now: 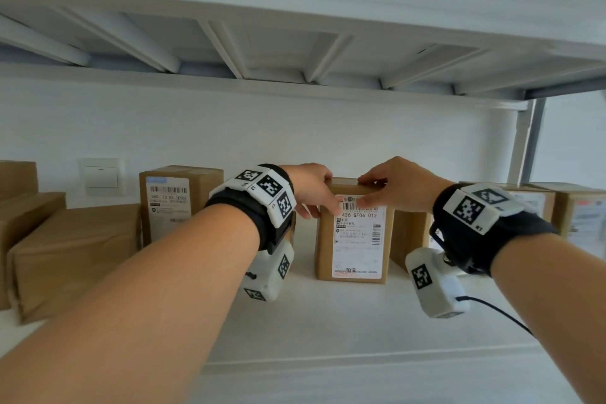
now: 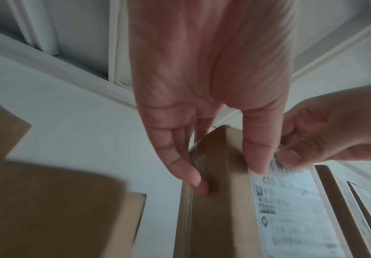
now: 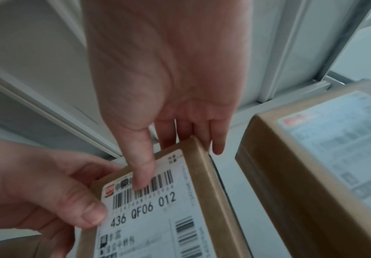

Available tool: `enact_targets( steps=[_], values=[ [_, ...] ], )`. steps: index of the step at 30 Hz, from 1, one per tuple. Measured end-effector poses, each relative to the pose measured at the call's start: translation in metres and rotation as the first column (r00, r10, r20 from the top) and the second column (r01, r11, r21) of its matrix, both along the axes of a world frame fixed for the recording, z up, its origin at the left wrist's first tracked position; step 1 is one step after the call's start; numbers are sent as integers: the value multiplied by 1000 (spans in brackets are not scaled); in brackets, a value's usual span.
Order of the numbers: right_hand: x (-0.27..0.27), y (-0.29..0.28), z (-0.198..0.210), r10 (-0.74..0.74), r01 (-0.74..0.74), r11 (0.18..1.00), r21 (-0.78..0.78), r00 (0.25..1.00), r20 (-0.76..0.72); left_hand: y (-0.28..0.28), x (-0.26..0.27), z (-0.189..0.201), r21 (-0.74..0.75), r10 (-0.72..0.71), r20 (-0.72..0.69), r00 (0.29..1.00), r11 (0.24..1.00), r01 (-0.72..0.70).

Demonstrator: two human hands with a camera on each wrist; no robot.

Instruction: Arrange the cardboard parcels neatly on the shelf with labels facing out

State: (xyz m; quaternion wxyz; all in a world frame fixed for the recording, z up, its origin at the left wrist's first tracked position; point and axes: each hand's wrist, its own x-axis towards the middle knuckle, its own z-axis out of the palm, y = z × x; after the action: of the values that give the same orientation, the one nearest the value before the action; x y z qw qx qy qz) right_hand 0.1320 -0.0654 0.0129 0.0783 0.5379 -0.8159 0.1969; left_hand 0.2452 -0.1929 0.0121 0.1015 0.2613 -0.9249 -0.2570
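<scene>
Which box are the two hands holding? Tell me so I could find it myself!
Look at the white shelf under the slatted board. Near its middle one tall cardboard parcel stands upright, with the left hand and the right hand gripping its top corners. Its white label faces out and reads 436 QF06 012; the box on its left reads 540.

Right-hand parcel's label (image 3: 343, 148) seemingly blurred.

Bare shelf (image 1: 344, 315) lies open in front; parcels at left (image 1: 75, 256) and right (image 1: 410, 233) flank the held parcel (image 1: 355, 239).
</scene>
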Motion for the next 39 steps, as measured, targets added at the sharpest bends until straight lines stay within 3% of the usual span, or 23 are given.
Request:
enact_targets(
  steps=[8, 23, 31, 39],
  values=[
    [-14, 10, 3, -3, 7, 998, 63, 998, -59, 12, -19, 3, 3, 8, -8, 1000, 1000, -8],
    [-17, 14, 6, 16, -14, 996, 83, 1000, -18, 31, -14, 13, 65, 95, -19, 995, 993, -94],
    [8, 1, 10, 137, -135, 983, -124, 991, 9, 8, 41, 25, -41, 220, -31, 975, 974, -221],
    [66, -44, 6, 240, -235, 959, -159, 971, 8, -29, 102, 22, -157, 297, 1, 955, 943, -293]
  ],
)
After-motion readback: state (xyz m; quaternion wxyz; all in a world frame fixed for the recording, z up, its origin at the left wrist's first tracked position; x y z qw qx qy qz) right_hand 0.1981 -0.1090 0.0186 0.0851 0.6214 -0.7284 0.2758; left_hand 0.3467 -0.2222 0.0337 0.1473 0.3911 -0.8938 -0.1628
